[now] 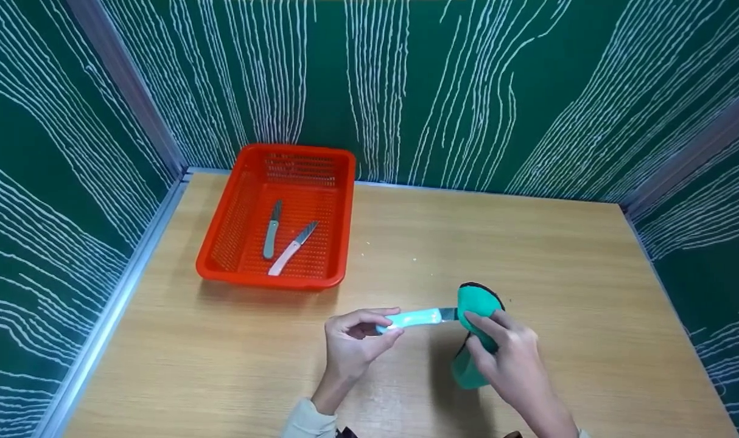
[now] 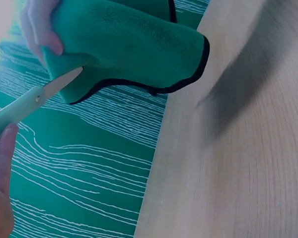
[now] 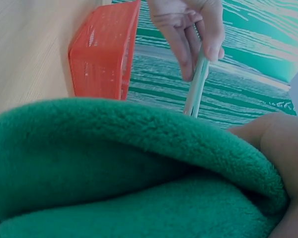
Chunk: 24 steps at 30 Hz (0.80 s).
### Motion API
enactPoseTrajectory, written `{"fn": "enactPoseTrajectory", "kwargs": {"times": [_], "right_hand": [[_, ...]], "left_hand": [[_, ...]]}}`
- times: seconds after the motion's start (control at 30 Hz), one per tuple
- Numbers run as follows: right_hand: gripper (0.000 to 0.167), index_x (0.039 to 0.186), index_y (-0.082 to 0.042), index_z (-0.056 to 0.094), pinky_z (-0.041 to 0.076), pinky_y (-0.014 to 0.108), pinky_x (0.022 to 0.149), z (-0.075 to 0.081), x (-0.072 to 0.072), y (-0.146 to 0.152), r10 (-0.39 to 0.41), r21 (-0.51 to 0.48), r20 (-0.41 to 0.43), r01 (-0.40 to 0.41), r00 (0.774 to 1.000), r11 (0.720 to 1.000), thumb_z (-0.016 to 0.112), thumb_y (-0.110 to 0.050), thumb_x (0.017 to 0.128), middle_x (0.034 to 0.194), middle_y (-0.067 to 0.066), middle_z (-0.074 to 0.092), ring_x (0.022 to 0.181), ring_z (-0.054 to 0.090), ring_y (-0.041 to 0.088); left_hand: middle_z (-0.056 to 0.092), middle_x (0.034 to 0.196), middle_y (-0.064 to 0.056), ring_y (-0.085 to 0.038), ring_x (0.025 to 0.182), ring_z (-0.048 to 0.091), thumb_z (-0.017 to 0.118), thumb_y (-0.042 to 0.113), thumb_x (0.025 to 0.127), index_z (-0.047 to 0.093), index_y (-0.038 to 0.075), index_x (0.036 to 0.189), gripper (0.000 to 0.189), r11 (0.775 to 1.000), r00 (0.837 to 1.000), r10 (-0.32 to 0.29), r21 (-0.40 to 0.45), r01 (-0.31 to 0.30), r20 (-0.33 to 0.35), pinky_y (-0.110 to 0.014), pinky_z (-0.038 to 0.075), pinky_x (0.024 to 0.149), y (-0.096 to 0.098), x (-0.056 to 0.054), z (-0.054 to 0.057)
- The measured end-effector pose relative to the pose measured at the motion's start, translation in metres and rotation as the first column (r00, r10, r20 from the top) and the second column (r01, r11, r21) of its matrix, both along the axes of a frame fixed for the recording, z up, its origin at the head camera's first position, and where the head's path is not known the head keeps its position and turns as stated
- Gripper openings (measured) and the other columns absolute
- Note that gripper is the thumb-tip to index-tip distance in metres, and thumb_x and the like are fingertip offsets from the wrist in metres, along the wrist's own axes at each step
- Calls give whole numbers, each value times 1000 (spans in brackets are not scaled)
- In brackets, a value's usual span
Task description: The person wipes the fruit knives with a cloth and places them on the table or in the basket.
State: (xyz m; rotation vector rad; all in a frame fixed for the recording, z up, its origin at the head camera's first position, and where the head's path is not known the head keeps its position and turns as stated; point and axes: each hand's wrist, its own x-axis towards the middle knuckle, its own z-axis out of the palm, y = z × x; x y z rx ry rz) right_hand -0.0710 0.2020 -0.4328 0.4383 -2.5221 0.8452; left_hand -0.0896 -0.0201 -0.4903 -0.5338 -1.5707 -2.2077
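Observation:
My left hand (image 1: 356, 340) pinches the pale green handle of a small paring knife (image 1: 415, 318), blade pointing right. In my right hand (image 1: 511, 353) is a green cloth (image 1: 480, 302) with black edging, gripped between thumb and fingers and hanging down in a fold. The blade meets the cloth near the right fingertips; in the left wrist view the knife (image 2: 44, 94) lies with its tip against the cloth (image 2: 124, 49). The right wrist view shows the cloth (image 3: 139, 148) up close, covering the blade, with the knife handle (image 3: 196, 89) and left hand (image 3: 191, 29) beyond.
A red plastic basket (image 1: 275, 282) stands at the back left of the wooden table (image 1: 558, 255). Inside it lie a grey-green-handled knife (image 1: 271, 237) and a pink-handled knife (image 1: 291, 250). Green panels (image 1: 327, 73) with white wavy lines enclose the table's back and sides. Small white specks dot the tabletop.

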Motion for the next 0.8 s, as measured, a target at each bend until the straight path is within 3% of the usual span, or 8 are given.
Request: {"fn": "enactPoseTrajectory", "kwargs": {"times": [0.27, 0.57, 0.8], "right_hand": [[31, 94, -3, 76, 25, 16, 34, -3, -2, 19, -46, 21, -16, 46, 999, 999, 64, 11, 68, 59, -9, 37, 43, 27, 0], [25, 94, -1, 75, 34, 19, 37, -2, -2, 37, -129, -20, 29, 129, 991, 991, 66, 8, 72, 60, -6, 45, 45, 38, 8], [26, 94, -2, 75, 27, 19, 35, 5, 1, 42, -123, -87, -41, 119, 992, 989, 66, 10, 72, 58, -7, 42, 43, 34, 6]], "left_hand": [[69, 89, -24, -27, 74, 70, 76, -16, 67, 66, -9, 78, 16, 1000, 1000, -14, 0, 14, -6, -36, 59, 58, -5, 0, -3], [69, 91, -23, -29, 76, 70, 75, -16, 69, 64, -8, 79, 17, 998, 999, 19, -55, -22, -44, -40, 58, 58, -6, -1, -7], [70, 91, -21, -29, 75, 69, 75, -15, 69, 65, -7, 80, 17, 997, 998, 16, -74, -20, -53, -41, 58, 59, -5, 1, -8]]}}
